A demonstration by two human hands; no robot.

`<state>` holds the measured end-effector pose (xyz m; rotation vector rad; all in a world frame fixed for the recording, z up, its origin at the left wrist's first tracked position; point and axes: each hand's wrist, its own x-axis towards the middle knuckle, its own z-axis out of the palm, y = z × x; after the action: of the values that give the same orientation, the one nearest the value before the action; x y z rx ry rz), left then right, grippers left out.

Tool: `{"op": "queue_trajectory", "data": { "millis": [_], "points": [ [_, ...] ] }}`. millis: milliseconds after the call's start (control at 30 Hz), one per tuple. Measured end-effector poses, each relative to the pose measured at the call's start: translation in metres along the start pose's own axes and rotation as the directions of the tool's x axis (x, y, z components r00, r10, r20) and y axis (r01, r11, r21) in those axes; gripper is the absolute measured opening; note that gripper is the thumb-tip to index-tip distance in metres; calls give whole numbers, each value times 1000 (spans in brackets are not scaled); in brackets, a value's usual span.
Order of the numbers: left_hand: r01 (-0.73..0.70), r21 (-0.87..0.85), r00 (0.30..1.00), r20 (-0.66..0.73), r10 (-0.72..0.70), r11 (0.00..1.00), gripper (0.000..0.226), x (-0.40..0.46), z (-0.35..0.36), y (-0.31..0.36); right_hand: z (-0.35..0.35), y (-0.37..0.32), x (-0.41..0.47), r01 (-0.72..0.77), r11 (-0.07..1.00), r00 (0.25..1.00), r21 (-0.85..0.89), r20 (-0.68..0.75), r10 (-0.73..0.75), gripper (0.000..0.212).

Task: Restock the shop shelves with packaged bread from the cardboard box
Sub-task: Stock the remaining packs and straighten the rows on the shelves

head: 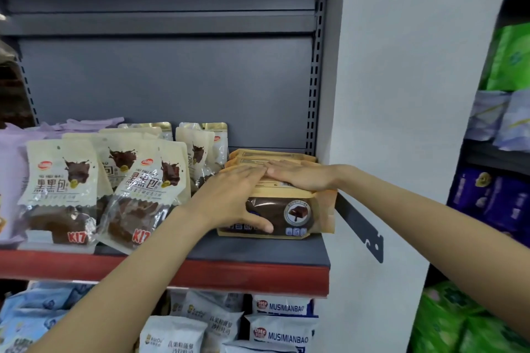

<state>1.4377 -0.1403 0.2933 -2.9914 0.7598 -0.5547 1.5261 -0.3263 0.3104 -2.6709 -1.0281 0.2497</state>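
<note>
A stack of tan-and-brown chocolate bread packs (292,215) sits at the right end of the grey shelf (258,249) with a red front edge. My left hand (232,195) lies over the stack's left side, fingers flat on top and thumb across the front face of the top pack. My right hand (301,175) rests flat on top of the stack, fingers straight and pointing left, fingertips meeting those of the left hand. The cardboard box is out of view.
Cream packs of dark bread (63,189) stand left of the stack, with lilac packs (8,180) beyond. White bread bags (284,332) fill the shelf below. A white pillar (401,94) and a metal bracket (361,226) border the right; green and purple packs (493,200) sit further right.
</note>
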Motion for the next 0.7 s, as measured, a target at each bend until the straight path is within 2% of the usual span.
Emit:
{"op": "queue_trajectory", "data": {
  "millis": [100, 200, 267, 367, 433, 533, 700],
  "points": [
    [-16, -2, 1000, 17, 16, 1000, 113, 3, 0, -1, -2, -11, -7, 45, 995, 999, 86, -8, -45, 56],
    [-3, 49, 1000, 26, 2, 999, 112, 3, -1, 0, -8, -28, -28, 109, 979, 992, 173, -82, -96, 47],
    [7, 68, 1000, 22, -9, 998, 111, 3, -1, 1, -9, -33, -48, 97, 993, 985, 59, -150, -88, 53],
    [13, 113, 999, -32, -10, 993, 114, -1, -2, 1, 4, -32, -73, 35, 964, 971, -263, -220, -95, 78],
    [19, 173, 993, -115, 1, 985, 120, -9, 0, 4, 20, -29, -79, -12, 929, 972, -371, -224, -77, 76],
    [34, 225, 974, -227, 18, 974, 116, -23, 10, 11, 30, -28, -86, -81, 921, 949, -381, -312, -45, 60],
    [80, 181, 979, -198, -43, 980, 98, -20, 21, 14, 33, -26, -85, -132, 933, 928, -334, -372, -2, 51]
  ]
}}
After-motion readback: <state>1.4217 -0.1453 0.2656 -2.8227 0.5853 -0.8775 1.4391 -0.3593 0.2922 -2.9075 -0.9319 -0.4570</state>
